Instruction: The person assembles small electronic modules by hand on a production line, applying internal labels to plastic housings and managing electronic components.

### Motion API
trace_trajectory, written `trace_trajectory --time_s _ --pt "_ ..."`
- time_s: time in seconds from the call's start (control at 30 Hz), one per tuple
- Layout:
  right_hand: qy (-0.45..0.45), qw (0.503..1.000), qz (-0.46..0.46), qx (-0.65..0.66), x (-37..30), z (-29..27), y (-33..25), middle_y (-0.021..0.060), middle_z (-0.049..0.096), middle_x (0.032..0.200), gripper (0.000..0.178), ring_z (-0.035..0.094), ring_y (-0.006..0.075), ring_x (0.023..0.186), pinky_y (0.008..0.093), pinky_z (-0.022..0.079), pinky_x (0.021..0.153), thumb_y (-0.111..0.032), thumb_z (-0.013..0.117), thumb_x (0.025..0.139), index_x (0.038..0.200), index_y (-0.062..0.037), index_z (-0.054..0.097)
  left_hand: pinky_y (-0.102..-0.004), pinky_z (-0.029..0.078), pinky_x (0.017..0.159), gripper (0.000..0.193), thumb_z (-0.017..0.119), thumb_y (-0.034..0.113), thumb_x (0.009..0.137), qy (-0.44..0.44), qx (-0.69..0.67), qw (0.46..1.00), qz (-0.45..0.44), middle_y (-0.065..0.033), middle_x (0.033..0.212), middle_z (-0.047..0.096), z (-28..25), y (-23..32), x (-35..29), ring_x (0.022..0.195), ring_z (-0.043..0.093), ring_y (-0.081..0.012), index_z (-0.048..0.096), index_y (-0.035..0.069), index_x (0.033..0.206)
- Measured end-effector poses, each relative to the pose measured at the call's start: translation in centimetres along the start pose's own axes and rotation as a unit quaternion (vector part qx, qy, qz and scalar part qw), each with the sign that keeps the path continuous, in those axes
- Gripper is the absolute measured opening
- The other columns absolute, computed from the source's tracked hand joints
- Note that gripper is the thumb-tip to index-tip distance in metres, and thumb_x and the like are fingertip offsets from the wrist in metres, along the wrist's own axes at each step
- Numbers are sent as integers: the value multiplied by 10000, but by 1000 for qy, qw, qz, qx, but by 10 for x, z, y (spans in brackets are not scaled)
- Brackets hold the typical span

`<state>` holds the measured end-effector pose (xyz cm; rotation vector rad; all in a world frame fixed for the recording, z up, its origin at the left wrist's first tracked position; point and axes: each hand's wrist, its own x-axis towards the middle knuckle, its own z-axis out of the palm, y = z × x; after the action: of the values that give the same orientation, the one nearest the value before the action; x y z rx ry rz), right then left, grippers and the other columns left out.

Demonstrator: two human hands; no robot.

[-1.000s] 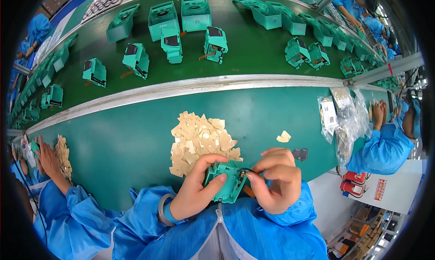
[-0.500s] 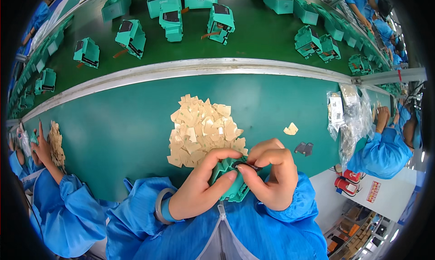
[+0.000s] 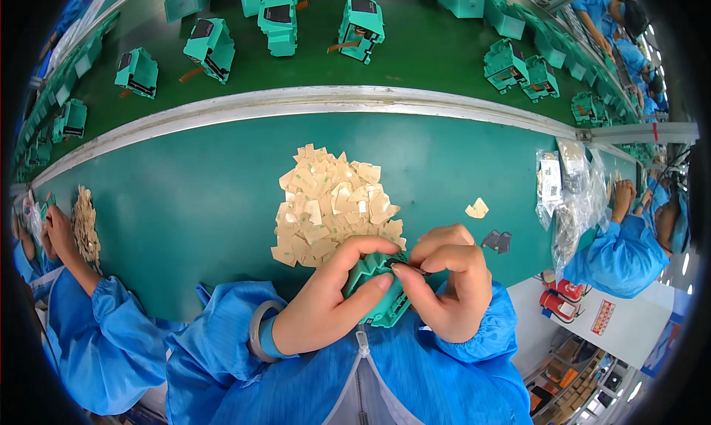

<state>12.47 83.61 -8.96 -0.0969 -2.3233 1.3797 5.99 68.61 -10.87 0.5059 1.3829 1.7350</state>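
My left hand [image 3: 307,323] is closed round a teal plastic housing [image 3: 386,310], thumb across its near side, close to my chest. At the housing's upper edge my right hand [image 3: 458,280] pinches a small dark flat piece [image 3: 412,267] between thumb and index finger. The piece touches or nearly touches the housing; the fingers partly hide that spot. Just beyond my hands lies a heap of cream-coloured paper-like pieces [image 3: 329,203]. To the right are dark grey cut pieces [image 3: 497,241] and a pale piece [image 3: 478,208].
A metal rail [image 3: 355,97] crosses behind the green table [image 3: 185,181]. Past it, several teal housings [image 3: 209,49] stand on a darker green surface. Clear plastic bags [image 3: 572,195] lie at the right. Co-workers in blue sleeves [image 3: 618,247] sit on both sides.
The whole view has shifted slightly. My right hand has turned a little, still pinching the dark piece at the housing. The left co-worker's raised hand has come down.
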Motion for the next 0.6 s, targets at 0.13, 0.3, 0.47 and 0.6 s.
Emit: trace_trajectory --time_s 0.13,0.3,0.47,0.6 --pt "-7 1000 -14 -3 0 -3 3 65 588 739 314 546 199 664 291 414 574 64 736 643 817 -57 503 -238 414 781 293 499 56 896 2 -9 1000 -12 -70 1051 519 2 1 2 922 490 -98 433 14 1179" --pt "-2 999 25 42 -2 -5 3 68 591 749 312 547 198 669 293 421 587 66 732 652 819 -60 500 -239 416 773 288 497 60 897 3 -3 1000 -9 -70 1050 519 3 0 3 918 491 -98 436 15 1175" --pt "-6 1000 15 24 0 -7 3 68 589 744 321 547 204 665 301 421 595 67 733 649 821 -64 495 -240 417 769 284 500 64 897 4 10 1000 -9 -71 1043 522 5 2 5 920 493 -99 439 15 1170" --pt "-12 1000 -8 -8 1 -8 3 66 589 743 329 552 209 661 304 419 602 67 735 641 820 -67 495 -243 415 786 277 504 68 897 4 14 1000 -11 -75 1045 527 5 3 5 934 497 -107 443 11 1162"
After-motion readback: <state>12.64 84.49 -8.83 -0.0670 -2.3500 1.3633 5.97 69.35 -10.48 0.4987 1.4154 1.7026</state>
